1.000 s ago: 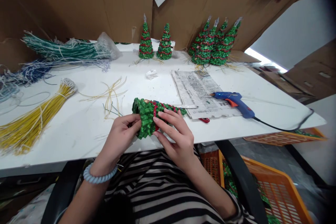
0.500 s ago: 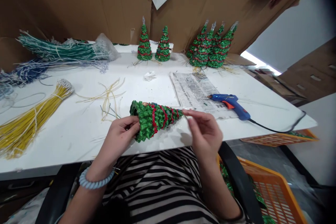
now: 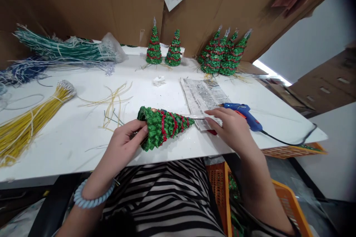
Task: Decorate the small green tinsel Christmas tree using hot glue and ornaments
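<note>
On its side over the front of the table lies a green Christmas tree ornament (image 3: 164,127) with red garlands, its hollow base to the left and its tip to the right. My left hand (image 3: 126,142) is closed on the rim of that base, some fingertips hidden inside. My right hand (image 3: 230,126) is just beyond the tip, thumb and forefinger apart around the end of a thin whitish stick (image 3: 198,117); contact is unclear. The blue hot glue gun (image 3: 241,110) lies behind this hand, partly covered by it. A small red thing (image 3: 213,132) shows underneath.
Newspaper (image 3: 204,92) lies right of centre. Finished trees (image 3: 174,50) stand along the back. Bundles of yellow wires (image 3: 36,113) and green wires (image 3: 75,52) are at left, loose yellow wires (image 3: 115,98) nearer. Orange crates (image 3: 292,203) sit below the right side.
My right hand has left the tree's tip and moved right, its fingers now around the end of the whitish stick. My left hand still holds the tree in place.
</note>
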Tool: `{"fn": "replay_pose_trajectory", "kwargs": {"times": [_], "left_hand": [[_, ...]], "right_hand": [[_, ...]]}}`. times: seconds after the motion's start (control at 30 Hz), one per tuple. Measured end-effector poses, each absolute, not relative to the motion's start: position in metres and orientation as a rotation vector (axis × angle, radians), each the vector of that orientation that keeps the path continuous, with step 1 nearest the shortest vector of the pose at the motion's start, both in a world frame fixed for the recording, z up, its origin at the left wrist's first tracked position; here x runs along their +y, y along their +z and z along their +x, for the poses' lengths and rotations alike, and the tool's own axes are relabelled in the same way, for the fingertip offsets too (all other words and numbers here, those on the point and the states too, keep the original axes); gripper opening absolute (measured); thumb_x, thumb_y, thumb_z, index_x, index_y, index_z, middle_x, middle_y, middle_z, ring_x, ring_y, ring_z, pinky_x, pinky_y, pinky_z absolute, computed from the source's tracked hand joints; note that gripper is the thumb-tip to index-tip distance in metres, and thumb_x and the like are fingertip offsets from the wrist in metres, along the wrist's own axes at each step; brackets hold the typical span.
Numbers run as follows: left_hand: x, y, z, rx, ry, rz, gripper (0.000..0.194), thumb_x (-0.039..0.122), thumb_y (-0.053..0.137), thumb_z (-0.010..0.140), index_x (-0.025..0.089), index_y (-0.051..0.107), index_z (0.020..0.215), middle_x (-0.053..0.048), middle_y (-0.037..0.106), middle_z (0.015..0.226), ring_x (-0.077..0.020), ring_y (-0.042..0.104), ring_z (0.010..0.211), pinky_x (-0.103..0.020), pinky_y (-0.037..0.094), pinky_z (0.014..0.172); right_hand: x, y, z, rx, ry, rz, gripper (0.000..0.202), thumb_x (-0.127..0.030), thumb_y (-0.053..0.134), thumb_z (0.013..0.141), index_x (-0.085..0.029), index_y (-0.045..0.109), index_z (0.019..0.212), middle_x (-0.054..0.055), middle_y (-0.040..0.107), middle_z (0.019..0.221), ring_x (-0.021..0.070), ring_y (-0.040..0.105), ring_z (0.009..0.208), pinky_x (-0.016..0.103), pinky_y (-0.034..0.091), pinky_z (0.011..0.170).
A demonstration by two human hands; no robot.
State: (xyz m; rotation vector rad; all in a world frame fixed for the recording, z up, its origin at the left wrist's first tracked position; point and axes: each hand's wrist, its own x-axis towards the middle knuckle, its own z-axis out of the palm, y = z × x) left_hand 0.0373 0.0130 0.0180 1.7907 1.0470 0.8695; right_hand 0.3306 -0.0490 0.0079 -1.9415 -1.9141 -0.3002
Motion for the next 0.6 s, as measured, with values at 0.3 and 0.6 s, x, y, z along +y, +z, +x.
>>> {"fn": "replay_pose_trajectory", "kwargs": {"times": [0.3,0.6], "left_hand": [[0.005,0.02,0.033,1.105,1.061,1.962,0.041,0.046,0.062,0.084,0.023,0.051,0.116,-0.005,0.058,0.111,-0.0212,0.057,0.1,-0.032,0.044,0.088],[0.003,0.024,0.039,1.118,1.031,2.193,0.064,0.041,0.075,0.073,0.026,0.048,0.129,-0.003,0.062,0.101,-0.0192,0.062,0.085,-0.032,0.051,0.08]], "right_hand": [[-0.01,0.01,0.32,-2.339,-0.228,-1.979,0.021,-0.02,0.058,0.088,-0.015,0.071,0.104,0.01,0.069,0.088,0.0247,0.06,0.082,0.034,0.042,0.075],[-0.011,0.026,0.321,-1.974,-0.515,-2.026,0.018,-0.018,0.051,0.088,-0.015,0.068,0.085,0.01,0.066,0.073,0.0248,0.058,0.076,0.036,0.039,0.068]]}}
